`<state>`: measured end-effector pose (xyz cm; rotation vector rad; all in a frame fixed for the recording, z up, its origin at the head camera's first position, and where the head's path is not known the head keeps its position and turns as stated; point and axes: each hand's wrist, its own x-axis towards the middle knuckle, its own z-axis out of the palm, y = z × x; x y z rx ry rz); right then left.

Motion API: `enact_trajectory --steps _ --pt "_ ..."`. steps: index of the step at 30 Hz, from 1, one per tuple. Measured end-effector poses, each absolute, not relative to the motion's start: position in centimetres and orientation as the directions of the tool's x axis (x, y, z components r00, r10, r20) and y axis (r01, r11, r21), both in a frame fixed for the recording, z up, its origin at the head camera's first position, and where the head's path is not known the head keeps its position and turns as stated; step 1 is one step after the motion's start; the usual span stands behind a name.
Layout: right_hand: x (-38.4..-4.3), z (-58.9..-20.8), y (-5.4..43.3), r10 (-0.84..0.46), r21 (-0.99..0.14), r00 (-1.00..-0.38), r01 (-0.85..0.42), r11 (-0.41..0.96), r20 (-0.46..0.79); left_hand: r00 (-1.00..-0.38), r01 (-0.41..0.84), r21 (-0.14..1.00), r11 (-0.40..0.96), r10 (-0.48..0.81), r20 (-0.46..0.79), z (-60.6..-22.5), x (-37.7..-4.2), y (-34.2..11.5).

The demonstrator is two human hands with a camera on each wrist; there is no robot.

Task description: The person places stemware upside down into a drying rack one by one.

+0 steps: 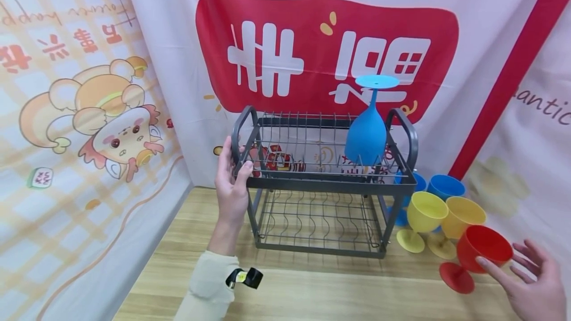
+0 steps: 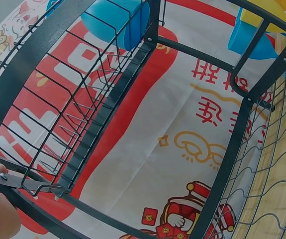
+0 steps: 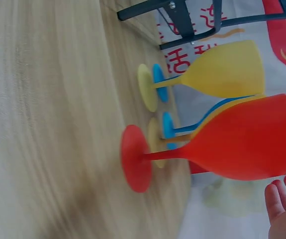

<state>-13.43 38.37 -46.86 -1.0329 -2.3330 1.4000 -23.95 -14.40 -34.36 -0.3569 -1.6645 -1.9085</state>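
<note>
1. Left hand [image 1: 232, 189]: curled round the left end of the dark grey, two-tier metal wire rack [image 1: 330, 186], thumb at the front corner. I judge this a steadying hold; I would keep it light, so the rack neither slides nor tips.

2. Right hand [image 1: 537, 286]: thumb and fingers spread wide about the bowl of the red, plastic-looking stemmed goblet [image 1: 477, 251]. Contact: I cannot tell from either view.

3. Red goblet: mouth up, foot on the pale wood-grain tabletop [image 1: 312, 291], right of the rack, at the near end of the standing group.

4. Grasp: the step in hand appears to be taking up this goblet. I would close thumb and fingers evenly below the rim, pressing gently, as the wall may flex, then lift straight.

5. Neighbours: a light yellow stemmed goblet [image 1: 424, 217] and a deeper yellow one stand just behind, with two blue ones beyond. A sideways pull could topple them; I advise drawing the red one nearward first.

6. Upper tier: an upside-down bright blue stemmed goblet [image 1: 366, 135] sits at the right end. I would keep any carry clear of its raised foot.
</note>
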Motion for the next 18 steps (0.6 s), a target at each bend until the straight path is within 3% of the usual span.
enact_trajectory --steps 7,18 --pt "-14.2 -48.6 39.4 0.618 -0.848 -0.744 0.479 0.228 -0.255 -0.797 0.581 0.812 -0.057 -0.240 0.554 -34.4 -24.0 -14.4" --pt "-15.6 -50.8 40.1 0.567 -0.807 -0.783 0.496 0.320 -0.256 -0.797 0.579 0.814 -0.048 -0.244 0.552 -34.3 -23.8 -14.5"
